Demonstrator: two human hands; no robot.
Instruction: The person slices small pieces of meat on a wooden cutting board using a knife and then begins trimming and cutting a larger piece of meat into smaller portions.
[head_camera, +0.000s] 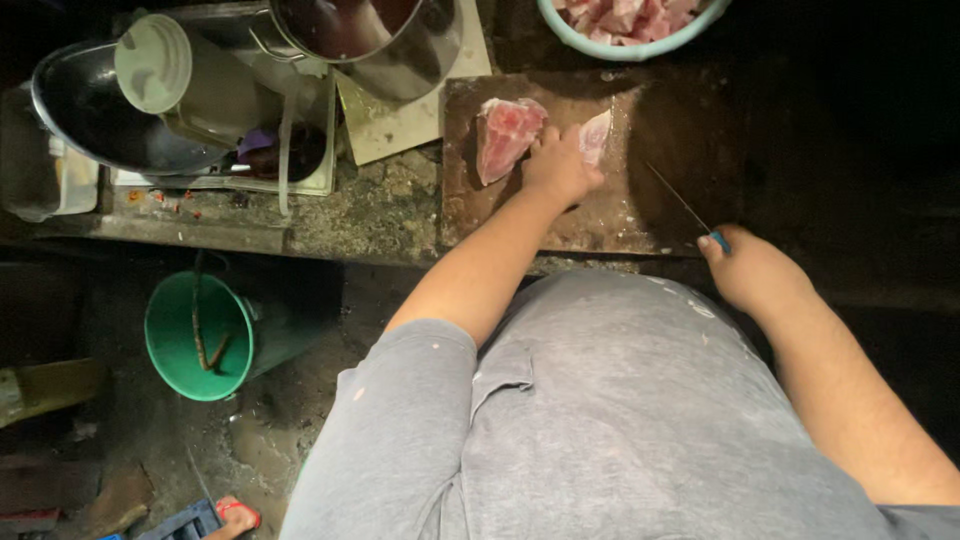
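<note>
My left hand (560, 165) presses a thin pale slice of meat (594, 135) onto the dark cutting board (610, 215), just beside the big pink chunk (505, 135). My right hand (750, 270) has its grip clamped on a blue-handled knife (690, 212).

Board (620, 215) btwn hands bare; bowl (630, 45) blocks far edge.

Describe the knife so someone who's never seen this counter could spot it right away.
Start at the dark cutting board on the counter. At its lower right corner the right hand grips a knife. Its thin blade angles over the board, unlike the pink meat beside the left hand.
</note>
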